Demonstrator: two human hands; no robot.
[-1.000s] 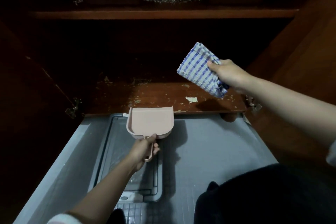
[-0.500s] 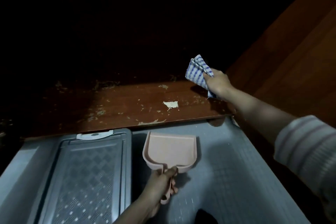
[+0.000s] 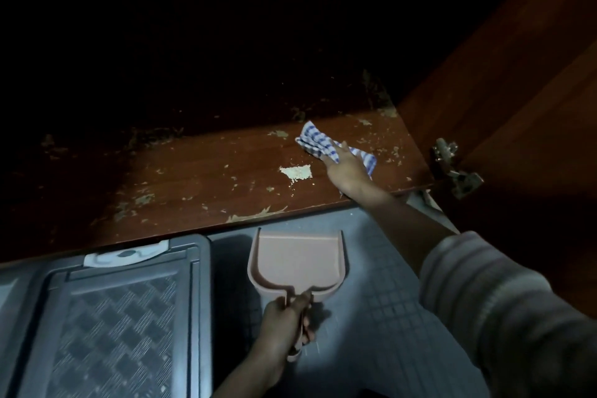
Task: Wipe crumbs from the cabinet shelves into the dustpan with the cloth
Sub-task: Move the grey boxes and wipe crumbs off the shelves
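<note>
The brown wooden cabinet shelf (image 3: pixel 200 178) runs across the middle, strewn with crumbs; a pale heap of crumbs (image 3: pixel 296 172) lies near its centre right. My right hand (image 3: pixel 347 168) presses a blue-and-white checked cloth (image 3: pixel 318 140) flat on the shelf, just right of that heap. Below the shelf's front edge, my left hand (image 3: pixel 286 323) grips the handle of a pink dustpan (image 3: pixel 297 260), whose open mouth faces the shelf edge. The pan looks empty.
A grey ribbed tray or lid (image 3: pixel 113 317) lies at lower left on the grey floor (image 3: pixel 381 317). The cabinet door (image 3: pixel 517 81) stands open at right with a metal hinge (image 3: pixel 455 168). The shelf's back is dark.
My right hand has lowered the cloth from the air onto the shelf. The view has moved closer and downward; the dustpan stays just below the shelf edge.
</note>
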